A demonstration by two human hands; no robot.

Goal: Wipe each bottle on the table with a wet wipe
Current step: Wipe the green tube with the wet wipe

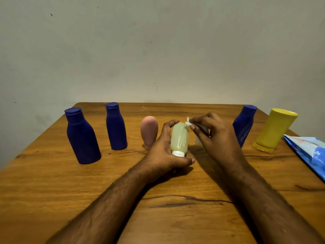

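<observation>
My left hand (162,152) grips a pale yellow translucent bottle (179,139) standing on its white cap at the table's middle. My right hand (213,133) pinches a small white wet wipe (188,122) against the bottle's upper right side. A whitish bottle (199,138) is mostly hidden behind my right hand. Two dark blue bottles (81,138) (115,127) stand at the left, a pink bottle (149,132) stands beside my left hand, and a third blue bottle (244,125) and a yellow bottle (275,130) stand at the right.
A blue and white wipes pack (309,154) lies at the right edge of the wooden table (175,208). A plain wall rises right behind the table's far edge.
</observation>
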